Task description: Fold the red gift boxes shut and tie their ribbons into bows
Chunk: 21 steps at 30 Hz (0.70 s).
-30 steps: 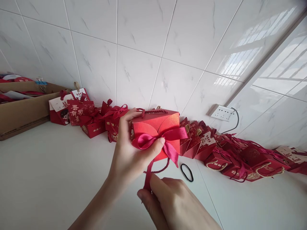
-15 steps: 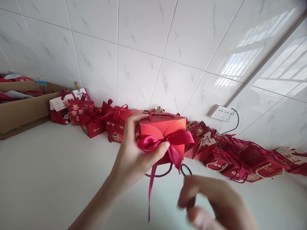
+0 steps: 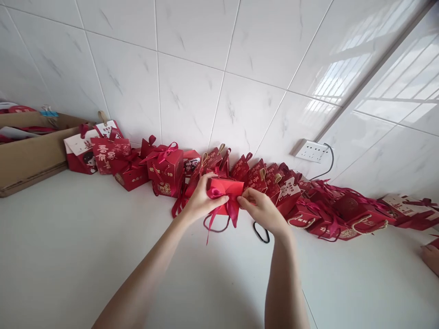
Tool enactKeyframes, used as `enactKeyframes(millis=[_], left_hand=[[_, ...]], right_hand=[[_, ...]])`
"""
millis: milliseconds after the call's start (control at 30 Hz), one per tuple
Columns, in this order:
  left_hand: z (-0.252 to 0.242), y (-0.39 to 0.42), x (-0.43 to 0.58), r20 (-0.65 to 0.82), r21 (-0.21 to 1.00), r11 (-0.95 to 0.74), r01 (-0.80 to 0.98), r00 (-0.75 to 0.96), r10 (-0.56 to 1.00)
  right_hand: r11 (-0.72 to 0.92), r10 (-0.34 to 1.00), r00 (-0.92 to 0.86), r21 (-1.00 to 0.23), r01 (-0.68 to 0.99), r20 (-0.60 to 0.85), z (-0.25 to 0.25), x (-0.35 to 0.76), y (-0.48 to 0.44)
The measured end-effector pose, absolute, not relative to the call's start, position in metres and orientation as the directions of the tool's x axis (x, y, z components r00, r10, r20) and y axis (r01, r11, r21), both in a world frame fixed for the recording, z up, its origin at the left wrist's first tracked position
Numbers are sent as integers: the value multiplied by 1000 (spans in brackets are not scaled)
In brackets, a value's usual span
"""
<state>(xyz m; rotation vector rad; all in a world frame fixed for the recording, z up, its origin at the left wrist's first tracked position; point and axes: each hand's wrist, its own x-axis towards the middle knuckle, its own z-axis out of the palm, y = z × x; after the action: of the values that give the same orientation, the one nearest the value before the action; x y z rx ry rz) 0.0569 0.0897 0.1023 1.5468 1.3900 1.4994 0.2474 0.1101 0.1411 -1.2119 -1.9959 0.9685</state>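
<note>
A small red gift box [image 3: 228, 186] is held out in front of me, over the white table. A magenta ribbon bow [image 3: 234, 208] lies across its front, with tails hanging down. My left hand [image 3: 205, 196] grips the box from the left, its thumb pressed on the bow's middle. At the box's right side, my right hand [image 3: 262, 208] has its fingertips pinched together at the right part of the bow. Below the box hangs a dark red cord handle [image 3: 217, 228]. A black loop [image 3: 261, 233] lies on the table just under my right hand.
Many red gift boxes [image 3: 166, 169] line the tiled wall [image 3: 188, 96]. A cardboard carton [image 3: 32, 157] stands at the left. A power strip [image 3: 310, 151] is fixed to the wall at the right. Another person's hand [image 3: 431, 256] shows at the right edge of the white table [image 3: 85, 237].
The box has moved farther from me, closer to the row of boxes. My right hand has gone from the blurred lower right up to the bow. Another person's hand has come into view.
</note>
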Motion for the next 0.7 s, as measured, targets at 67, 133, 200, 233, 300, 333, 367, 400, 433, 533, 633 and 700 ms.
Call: enactKeyframes(millis=[67,133,200,233,300,333,367,400,433,533,633,700], left_hand=[[86,100,57,233,951,-197,240,-135,963],[73,101,59,189,960,-160,231,-109,976],[62,96,61,183,960,-155,235,-103,978],[56,92,62,176,960,-149,237,-100,979],[42,82,64,181,959,-148,240,-117,977],[36,77,64,201,957,-163,242,-139,970],[29,73,65,233,951,-189,245,-166,958],[23,69,65,275,941,-223,254,-195,941],[18,66,65,327,926,-263,272,-229,917],[6,62,63,456,872,-339,354,-330,826],[1,62,61,488,858,-344,381,-400,776],[0,61,60,489,860,-355,365,-395,778]], right_hand=[[261,915,-399,-843,470,61,121,248,126],[223,912,-410,-865,450,21,101,250,135],[193,907,-420,-891,411,2,82,251,136],[180,907,-422,-904,387,0,74,251,133],[165,908,-419,-930,327,14,59,250,123],[164,913,-407,-941,297,30,52,248,116],[167,921,-386,-948,271,52,46,246,109],[173,931,-358,-953,250,75,41,244,103],[180,940,-328,-955,236,96,37,241,96],[205,955,-259,-955,214,147,29,232,82],[243,957,-213,-948,204,200,24,226,75],[272,956,-169,-941,204,240,22,224,73]])
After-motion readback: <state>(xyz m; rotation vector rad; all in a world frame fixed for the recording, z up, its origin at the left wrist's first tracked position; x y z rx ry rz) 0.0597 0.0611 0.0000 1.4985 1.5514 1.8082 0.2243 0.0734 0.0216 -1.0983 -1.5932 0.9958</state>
